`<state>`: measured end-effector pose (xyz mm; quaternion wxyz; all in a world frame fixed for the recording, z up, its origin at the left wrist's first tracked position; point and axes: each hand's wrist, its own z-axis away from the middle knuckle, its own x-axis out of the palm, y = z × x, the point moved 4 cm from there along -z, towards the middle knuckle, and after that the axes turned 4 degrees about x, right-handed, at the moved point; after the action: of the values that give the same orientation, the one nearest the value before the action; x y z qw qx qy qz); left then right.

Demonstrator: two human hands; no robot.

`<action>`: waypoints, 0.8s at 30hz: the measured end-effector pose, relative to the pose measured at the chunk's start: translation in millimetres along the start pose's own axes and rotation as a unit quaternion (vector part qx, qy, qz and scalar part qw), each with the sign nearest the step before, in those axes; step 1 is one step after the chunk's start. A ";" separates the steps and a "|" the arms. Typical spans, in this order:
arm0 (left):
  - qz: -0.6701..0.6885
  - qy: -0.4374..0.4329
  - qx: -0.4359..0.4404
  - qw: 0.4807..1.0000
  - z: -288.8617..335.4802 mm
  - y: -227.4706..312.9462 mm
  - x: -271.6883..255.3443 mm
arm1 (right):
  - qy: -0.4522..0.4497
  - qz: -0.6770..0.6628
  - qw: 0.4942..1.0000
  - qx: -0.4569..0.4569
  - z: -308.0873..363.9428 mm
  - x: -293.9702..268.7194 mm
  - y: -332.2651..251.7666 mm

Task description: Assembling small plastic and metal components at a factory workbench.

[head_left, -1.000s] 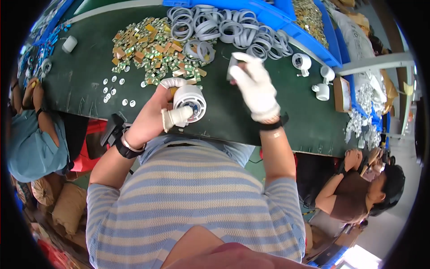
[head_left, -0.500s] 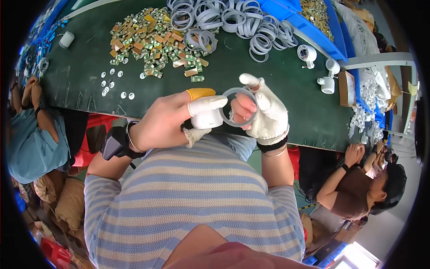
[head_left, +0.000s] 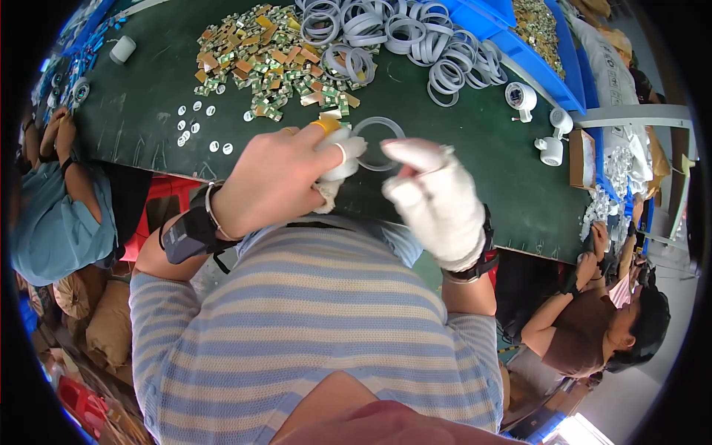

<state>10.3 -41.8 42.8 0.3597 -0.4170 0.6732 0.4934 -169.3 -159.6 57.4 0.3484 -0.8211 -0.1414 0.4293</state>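
My left hand [head_left: 285, 170], with a yellow cover and white covers on its fingertips, is closed around a white round housing [head_left: 343, 170]. Much of that housing is hidden by the fingers. Just beyond it, a translucent grey ring [head_left: 359, 130] appears to lie flat on the green table, its left side close to the housing. My right hand [head_left: 437, 196], in a white glove, hovers at the ring's near right edge. Its fingers are somewhat blurred but look apart, pointing left; whether they touch the ring I cannot tell.
Small green and copper circuit boards [head_left: 278, 63] are heaped at the back, beside a pile of grey rings [head_left: 404, 33]. Small white discs [head_left: 194, 127] lie to the left. White housings [head_left: 521, 96] stand at right, near blue bins [head_left: 538, 63] and a cardboard box [head_left: 582, 159]. Co-workers sit on both sides.
The ring has left my right hand and now appears to lie on the table. My right hand has drawn slightly nearer to me. My left hand has turned the housing, so less of it shows.
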 end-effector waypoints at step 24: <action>0.039 0.014 0.009 0.999 3.5 -8.8 7.1 | -0.019 0.102 0.994 -0.024 -1.2 -5.3 2.5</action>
<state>15.8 -41.3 32.4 0.3342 -0.3942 0.6986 0.4948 -171.7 -164.8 59.3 0.2804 -0.8312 -0.0742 0.4743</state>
